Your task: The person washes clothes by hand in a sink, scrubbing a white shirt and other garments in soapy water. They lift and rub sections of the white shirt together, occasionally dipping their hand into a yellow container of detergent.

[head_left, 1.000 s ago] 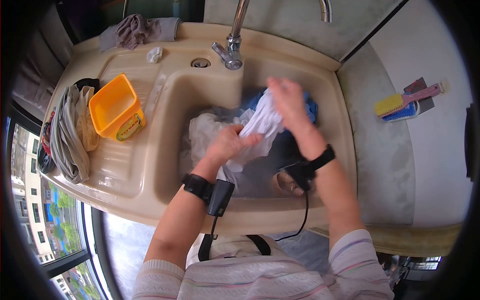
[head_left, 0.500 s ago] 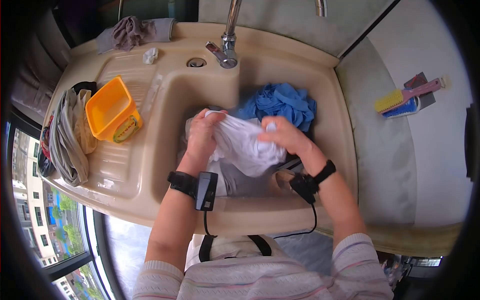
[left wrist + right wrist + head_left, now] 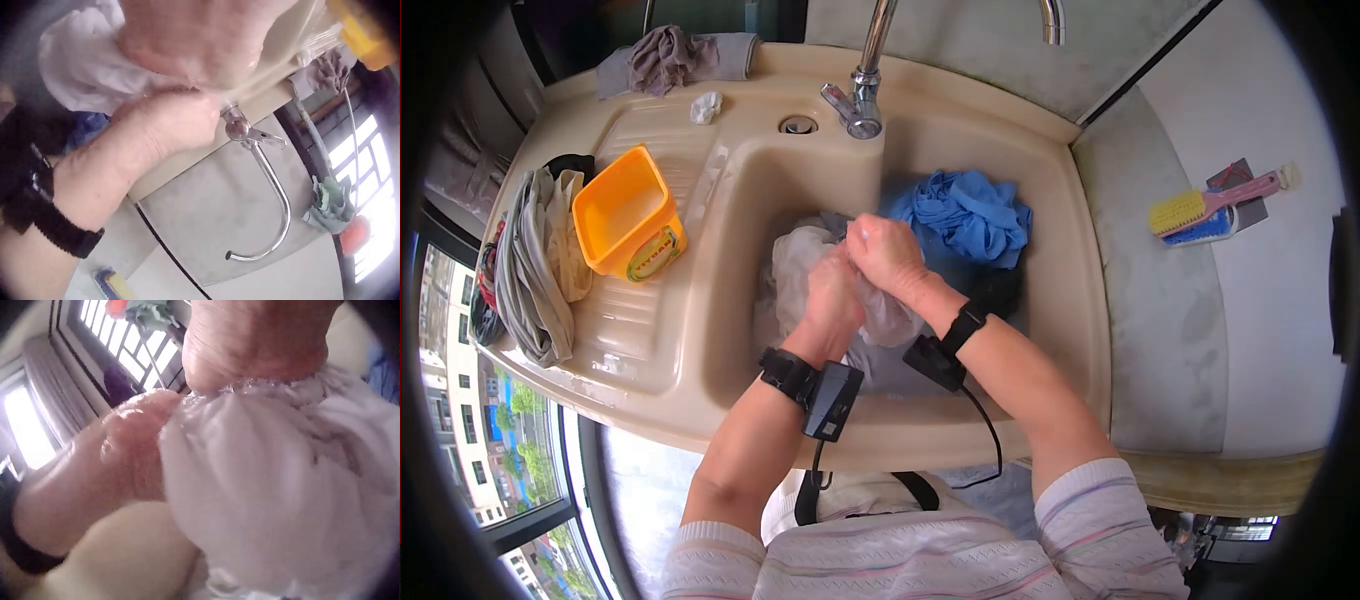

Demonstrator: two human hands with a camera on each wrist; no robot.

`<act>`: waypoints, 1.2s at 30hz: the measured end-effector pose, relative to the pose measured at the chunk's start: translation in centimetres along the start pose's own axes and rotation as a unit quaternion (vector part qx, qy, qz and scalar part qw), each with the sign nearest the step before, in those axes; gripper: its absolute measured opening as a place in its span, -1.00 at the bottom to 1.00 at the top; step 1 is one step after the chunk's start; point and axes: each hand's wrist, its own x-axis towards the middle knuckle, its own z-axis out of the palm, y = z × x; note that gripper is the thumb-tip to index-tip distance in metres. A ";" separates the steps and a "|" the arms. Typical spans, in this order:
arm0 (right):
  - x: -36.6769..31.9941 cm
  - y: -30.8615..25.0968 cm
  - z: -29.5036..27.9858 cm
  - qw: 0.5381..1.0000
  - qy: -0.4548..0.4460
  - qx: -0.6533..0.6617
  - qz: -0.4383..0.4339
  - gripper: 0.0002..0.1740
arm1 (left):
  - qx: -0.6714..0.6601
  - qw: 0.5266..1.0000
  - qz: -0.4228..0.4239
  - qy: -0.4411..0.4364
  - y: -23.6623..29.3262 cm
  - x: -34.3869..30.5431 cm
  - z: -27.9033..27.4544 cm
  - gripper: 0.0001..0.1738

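Observation:
Wet white cloth (image 3: 262, 494) hangs in folds below my two fists, which grip it side by side over the sink basin. My left hand (image 3: 833, 298) is curled round the cloth on the near left. Touching it, my right hand (image 3: 887, 252) is clenched on the same cloth, its back turned up. In the left wrist view the white cloth (image 3: 87, 59) bulges out beyond both hands, and the fingertips are hidden. Paler wet fabric (image 3: 798, 255) lies in the basin to the left. Behind my right hand a crumpled blue cloth (image 3: 970, 215) rests in the water.
The beige sink (image 3: 1090, 330) has a chrome faucet (image 3: 866, 100) at its back. On the ribbed drainboard stand a yellow tub (image 3: 625, 215) and a heap of grey clothes (image 3: 535, 270). Grey-mauve cloths (image 3: 670, 62) lie on the back ledge. A brush (image 3: 1200, 205) hangs on the right wall.
The white cloth was stretched and spread between my separated hands; now the hands are together, gripping it bunched. My right hand has moved left, and the blue cloth, partly covered at first, shows fully.

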 end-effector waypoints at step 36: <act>0.5 4.2 -10.4 0.698 0.105 0.683 0.187 -0.85 | 0.512 0.792 0.315 -0.103 6.3 -2.7 1.0 -0.65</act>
